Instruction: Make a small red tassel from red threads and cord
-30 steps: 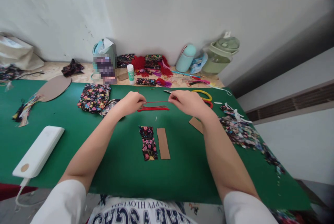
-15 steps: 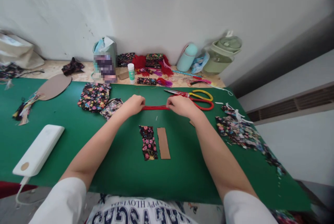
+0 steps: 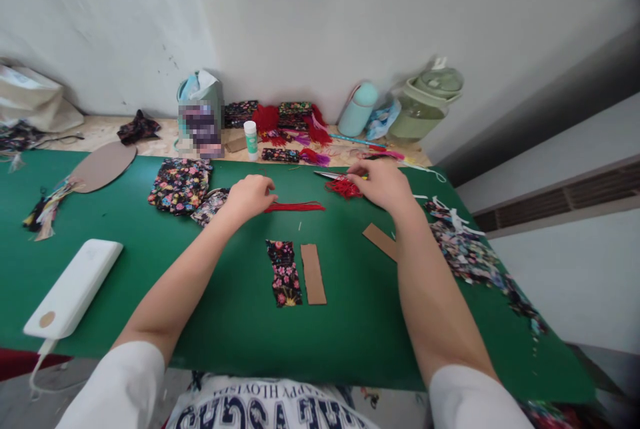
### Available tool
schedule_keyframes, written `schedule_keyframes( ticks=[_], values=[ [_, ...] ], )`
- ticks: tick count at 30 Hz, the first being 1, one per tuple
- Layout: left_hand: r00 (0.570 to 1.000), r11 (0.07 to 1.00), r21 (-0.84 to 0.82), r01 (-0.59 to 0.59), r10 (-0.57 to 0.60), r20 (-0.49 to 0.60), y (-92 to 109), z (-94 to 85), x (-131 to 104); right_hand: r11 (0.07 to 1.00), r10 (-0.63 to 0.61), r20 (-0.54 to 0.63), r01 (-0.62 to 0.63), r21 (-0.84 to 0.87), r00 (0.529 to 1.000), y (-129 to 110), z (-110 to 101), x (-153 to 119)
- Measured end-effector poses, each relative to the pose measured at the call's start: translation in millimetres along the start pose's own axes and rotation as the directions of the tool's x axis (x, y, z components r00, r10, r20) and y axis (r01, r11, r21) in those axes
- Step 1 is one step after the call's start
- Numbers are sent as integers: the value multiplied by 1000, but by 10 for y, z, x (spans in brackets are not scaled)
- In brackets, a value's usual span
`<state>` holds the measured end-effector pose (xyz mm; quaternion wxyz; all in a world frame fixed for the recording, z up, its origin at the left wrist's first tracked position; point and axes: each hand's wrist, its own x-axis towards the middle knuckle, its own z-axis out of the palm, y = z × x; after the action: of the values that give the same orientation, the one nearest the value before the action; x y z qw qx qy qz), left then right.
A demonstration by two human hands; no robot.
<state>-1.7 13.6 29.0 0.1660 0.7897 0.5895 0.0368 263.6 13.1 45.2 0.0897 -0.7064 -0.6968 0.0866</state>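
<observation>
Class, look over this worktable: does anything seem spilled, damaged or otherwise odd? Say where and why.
The fabric scraps look spilled, straggling loosely along the right side of the green table. The floral strip beside the cardboard strip looks odd too: its edges are uneven.

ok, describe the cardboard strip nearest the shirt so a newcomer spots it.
On the green tabletop, front centre, look just right of the black floral fabric strip. The cardboard strip is plain brown and fully visible, unlike the partly hidden cardboard piece farther right.
</observation>
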Motion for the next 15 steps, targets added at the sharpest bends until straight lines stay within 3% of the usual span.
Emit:
schedule_keyframes(
  ticks=[2, 7, 12, 15],
  values=[
    [1000, 1000, -12, -2, 2, 19, 34, -6, -18, 999, -27, 13, 27, -34, 1000, 88, 6, 34],
    [999, 1000, -2, 1, -1, 52, 96, -24, -52, 990, -83, 188, 103, -99, 979, 217, 36, 66],
    [999, 1000, 19, -5, 4, 44, 113, -25, -69, 974, 25, 376, 63, -218, 926, 197, 73, 56],
    [999, 1000, 6, -11, 11, 42, 118, -15, -76, 965, 81, 396, 28, -262, 915, 124, 123, 56]
  ],
)
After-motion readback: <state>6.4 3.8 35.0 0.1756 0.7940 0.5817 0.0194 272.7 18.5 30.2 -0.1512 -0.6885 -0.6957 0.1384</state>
